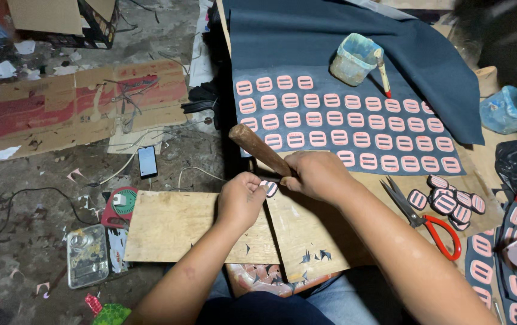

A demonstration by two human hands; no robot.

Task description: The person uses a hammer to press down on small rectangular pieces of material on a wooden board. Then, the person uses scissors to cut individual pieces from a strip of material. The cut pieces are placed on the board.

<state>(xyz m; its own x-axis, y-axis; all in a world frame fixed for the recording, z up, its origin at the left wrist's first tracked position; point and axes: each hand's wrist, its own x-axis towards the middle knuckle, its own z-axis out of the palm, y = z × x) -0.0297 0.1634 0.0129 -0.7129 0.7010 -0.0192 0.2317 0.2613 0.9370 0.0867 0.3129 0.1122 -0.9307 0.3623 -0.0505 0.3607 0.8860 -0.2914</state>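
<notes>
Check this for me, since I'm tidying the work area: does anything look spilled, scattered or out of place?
Yes. A phone lies on the dirty floor among loose cables, with paper scraps and flattened cardboard strewn about. Dark offcuts litter the wooden board near the hands.

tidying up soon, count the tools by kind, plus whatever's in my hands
scissors: 1
pot: 1
brush: 1
wooden-handled tool, in right hand: 1
striped piece, in left hand: 1
total: 5
</notes>
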